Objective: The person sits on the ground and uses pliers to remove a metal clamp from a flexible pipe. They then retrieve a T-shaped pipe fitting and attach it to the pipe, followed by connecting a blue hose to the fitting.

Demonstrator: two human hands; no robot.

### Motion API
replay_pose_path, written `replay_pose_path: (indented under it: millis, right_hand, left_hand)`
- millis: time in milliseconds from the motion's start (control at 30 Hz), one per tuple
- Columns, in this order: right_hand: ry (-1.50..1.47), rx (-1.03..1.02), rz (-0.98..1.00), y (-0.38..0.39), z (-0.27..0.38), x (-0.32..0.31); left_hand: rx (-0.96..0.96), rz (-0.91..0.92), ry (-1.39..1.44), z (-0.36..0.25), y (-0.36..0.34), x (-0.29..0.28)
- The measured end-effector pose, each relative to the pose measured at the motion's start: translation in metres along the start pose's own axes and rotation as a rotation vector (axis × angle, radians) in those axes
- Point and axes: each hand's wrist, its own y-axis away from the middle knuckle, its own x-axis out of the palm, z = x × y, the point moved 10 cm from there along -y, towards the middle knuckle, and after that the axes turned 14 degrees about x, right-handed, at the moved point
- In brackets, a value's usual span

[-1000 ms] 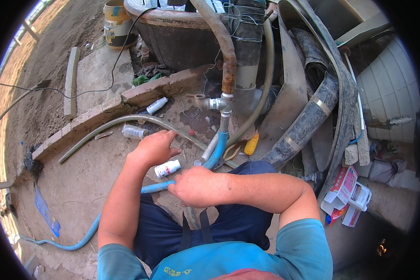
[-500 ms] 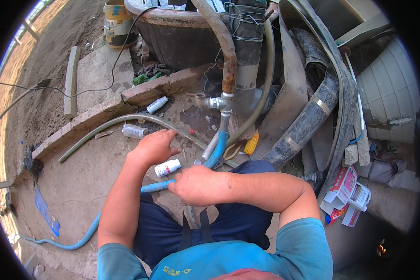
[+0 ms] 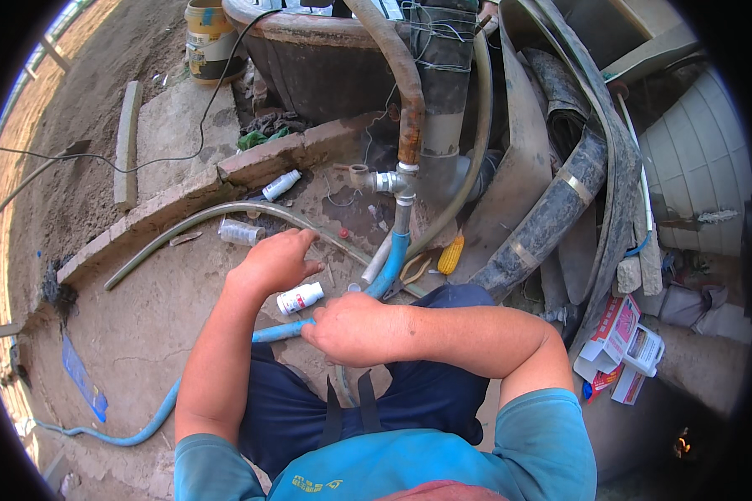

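Observation:
My right hand [image 3: 353,332] is closed over a blue hose [image 3: 282,331]. The hose runs up to a grey pipe fitting [image 3: 403,199] under a rusty pipe, and its other end trails away to the lower left. My left hand [image 3: 277,262] hovers over the ground with thumb and forefinger apart and nothing visible between them; its other fingers are partly hidden. Between the hands a white bottle [image 3: 300,298] with a printed label lies on its side. Beyond the left hand lie a clear plastic cup [image 3: 241,232] and another white bottle [image 3: 282,186].
A greenish hose [image 3: 184,219] curves across the ground before a low brick edging [image 3: 263,163]. Pliers [image 3: 411,274] and a corn cob [image 3: 450,255] lie right of the blue hose. A big dark tub [image 3: 317,71] stands behind; torn cartons [image 3: 612,338] lie at the right.

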Motion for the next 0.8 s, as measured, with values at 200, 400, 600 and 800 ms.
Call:
replay_pose_path:
  millis: [200, 400, 600, 800]
  right_hand:
    - [0.02, -0.036, -0.071, 0.0033, 0.0028, -0.0068]
    - [0.021, -0.054, -0.091, 0.0047, 0.0035, -0.0074]
    - [0.014, -0.057, -0.115, 0.0047, 0.0027, -0.0084]
    - [-0.017, -0.03, -0.072, 0.0051, 0.0004, -0.0053]
  left_hand:
    - [0.003, 0.003, -0.003, -0.0011, -0.0005, -0.0001]
    - [0.004, 0.009, -0.004, -0.0002, -0.0013, 0.0019]
    - [-0.024, 0.031, -0.002, -0.0002, -0.0024, 0.0028]
    - [-0.028, 0.054, -0.002, -0.0001, -0.0043, 0.0049]
